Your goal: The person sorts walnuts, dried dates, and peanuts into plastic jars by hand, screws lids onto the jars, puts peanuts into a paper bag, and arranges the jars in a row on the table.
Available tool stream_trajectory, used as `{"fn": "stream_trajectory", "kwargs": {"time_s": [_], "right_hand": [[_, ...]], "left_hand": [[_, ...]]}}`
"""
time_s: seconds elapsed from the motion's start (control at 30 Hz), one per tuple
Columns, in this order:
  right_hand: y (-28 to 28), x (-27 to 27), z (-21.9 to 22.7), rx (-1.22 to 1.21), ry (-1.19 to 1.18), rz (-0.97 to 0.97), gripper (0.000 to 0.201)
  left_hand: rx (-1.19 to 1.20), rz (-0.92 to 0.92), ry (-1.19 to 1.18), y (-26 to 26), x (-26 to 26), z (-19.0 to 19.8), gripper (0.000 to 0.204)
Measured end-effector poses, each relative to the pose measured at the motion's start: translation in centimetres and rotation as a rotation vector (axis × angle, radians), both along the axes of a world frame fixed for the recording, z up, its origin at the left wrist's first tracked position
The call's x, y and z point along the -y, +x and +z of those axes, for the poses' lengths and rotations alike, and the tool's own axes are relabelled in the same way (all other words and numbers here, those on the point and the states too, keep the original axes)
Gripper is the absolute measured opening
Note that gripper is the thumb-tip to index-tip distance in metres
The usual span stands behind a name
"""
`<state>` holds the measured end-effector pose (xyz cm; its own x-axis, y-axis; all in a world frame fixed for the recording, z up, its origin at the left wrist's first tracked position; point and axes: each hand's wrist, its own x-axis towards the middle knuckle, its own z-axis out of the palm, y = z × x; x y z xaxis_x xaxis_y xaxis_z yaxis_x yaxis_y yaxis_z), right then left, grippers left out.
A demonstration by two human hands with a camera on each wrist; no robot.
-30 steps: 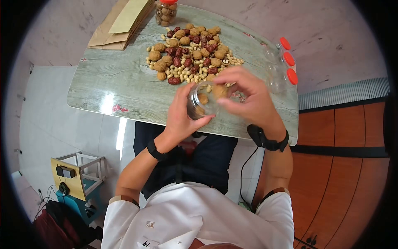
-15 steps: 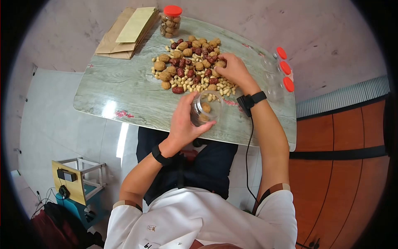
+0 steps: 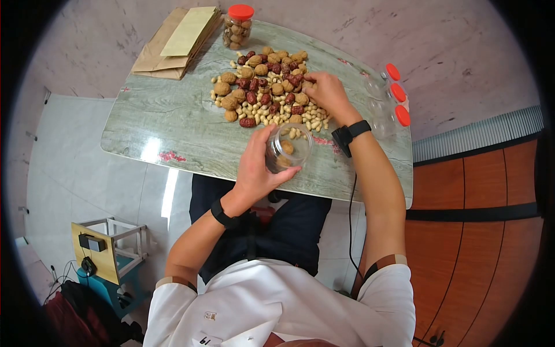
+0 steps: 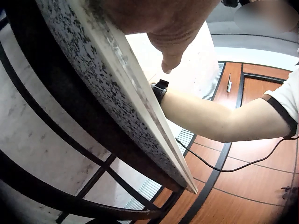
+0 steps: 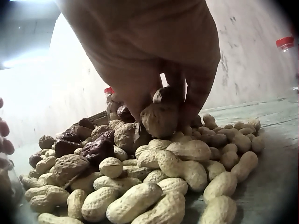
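Note:
My left hand grips a clear open jar near the table's front edge. A couple of walnuts lie inside the jar, and its mouth tilts toward the pile. My right hand reaches into the right side of a heap of walnuts, red dates and peanuts. In the right wrist view, its thumb and fingers pinch a walnut just above the peanuts. The left wrist view shows part of my left hand above the table edge, with the jar out of sight.
A red-lidded jar of walnuts stands at the back. Left of it lie brown paper bags with a yellow sheet on top. Clear jars with red lids line the right edge. A cable hangs from the right wrist.
My right hand has gone from the jar's mouth, where it held a walnut, out to the right side of the heap. My left hand keeps holding the jar in about the same place.

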<state>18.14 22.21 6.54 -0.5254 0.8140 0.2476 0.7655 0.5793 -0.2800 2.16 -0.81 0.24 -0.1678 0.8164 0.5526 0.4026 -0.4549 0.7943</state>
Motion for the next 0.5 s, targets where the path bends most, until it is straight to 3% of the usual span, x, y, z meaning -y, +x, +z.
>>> {"fn": "stream_trajectory", "kwargs": {"time_s": [0.07, 0.13, 0.2, 0.27, 0.37, 0.4, 0.47, 0.5], "right_hand": [[0.4, 0.1, 0.2, -0.009, 0.039, 0.015, 0.034], [0.9, 0.9, 1.9, -0.198, 0.077, 0.073, 0.034], [0.7, 4.4, 6.1, -0.299, -0.222, 0.069, 0.035], [0.8, 8.4, 9.5, -0.353, -0.400, 0.196, 0.032], [0.7, 13.5, 12.2, -0.237, -0.504, 0.338, 0.037], [0.7, 14.3, 11.8, -0.241, -0.502, 0.330, 0.037], [0.2, 15.5, 11.0, -0.198, -0.214, 0.518, 0.031], [-0.2, 16.4, 11.2, -0.215, -0.264, 0.464, 0.034]], "left_hand": [[-0.004, 0.007, 0.005, 0.0, 0.0, 0.0, 0.100], [-0.004, 0.017, -0.005, 0.0, 0.1, 0.2, 0.101], [0.001, 0.023, -0.009, -0.1, 0.1, 0.2, 0.101], [0.003, 0.013, -0.007, 0.0, 0.0, 0.0, 0.101], [0.058, -0.003, 0.027, 0.3, -0.2, -0.1, 0.098], [0.070, -0.011, 0.024, 0.3, -0.2, -0.1, 0.098], [0.078, -0.017, 0.020, 0.3, -0.2, 0.0, 0.098], [0.065, -0.010, 0.016, 0.2, -0.1, 0.0, 0.098]]}}
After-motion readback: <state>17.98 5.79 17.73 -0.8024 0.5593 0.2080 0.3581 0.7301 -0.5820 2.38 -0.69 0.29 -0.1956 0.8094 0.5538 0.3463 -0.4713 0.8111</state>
